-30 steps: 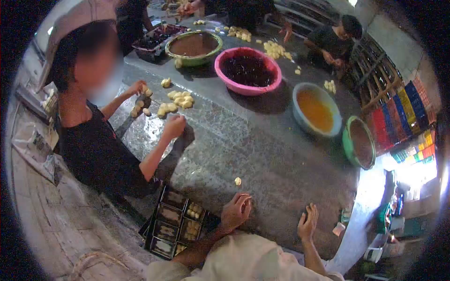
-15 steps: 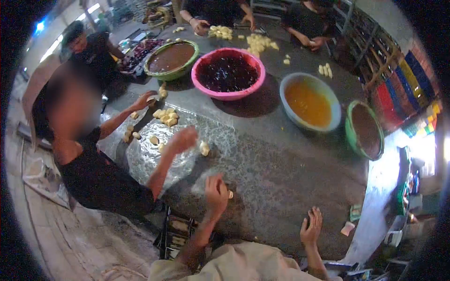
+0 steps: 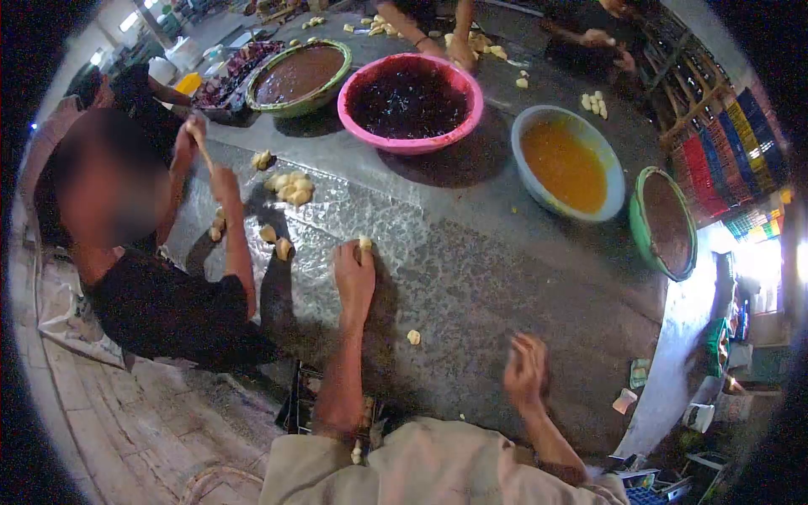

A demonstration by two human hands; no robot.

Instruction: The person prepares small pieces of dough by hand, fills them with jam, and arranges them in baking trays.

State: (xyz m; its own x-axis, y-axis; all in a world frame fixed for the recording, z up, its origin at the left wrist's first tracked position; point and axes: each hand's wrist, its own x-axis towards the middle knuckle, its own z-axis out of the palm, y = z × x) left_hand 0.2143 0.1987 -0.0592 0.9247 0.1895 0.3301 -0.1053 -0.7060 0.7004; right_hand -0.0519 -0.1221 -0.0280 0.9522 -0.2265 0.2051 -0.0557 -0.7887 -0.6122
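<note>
Worktop: dark, mottled, with a glossy wet-looking patch toward its left edge. Pink bowl with dark contents toward the far edge; blue-grey bowl with orange liquid beyond and to the right of the hands; green bowl by the right edge.

Left hand: reaches out over the glossy patch, forearm pointing away from the near edge. Fingers closed, small pale piece at the tips of thumb and forefinger; reads as a light pinch. Its long axis runs roughly in line with the forearm. Contact between piece and worktop: cannot tell.

Right hand: nearer the near edge, slightly blurred. Fingers loosely bent and released, nothing seen in them; fingertips point away from the body. Height above worktop not clear.

Main relation: loose pale lump sits on the worktop between the two arms, toward the near edge. It lies to the right of the left forearm, behind the left fingertips, and to the left of the right fingers. Left forearm is the nearer arm. Lump compact, no clear long axis; touched by neither hand.

Beyond the left hand, toward the left edge: pale cluster and two separate pieces.
</note>
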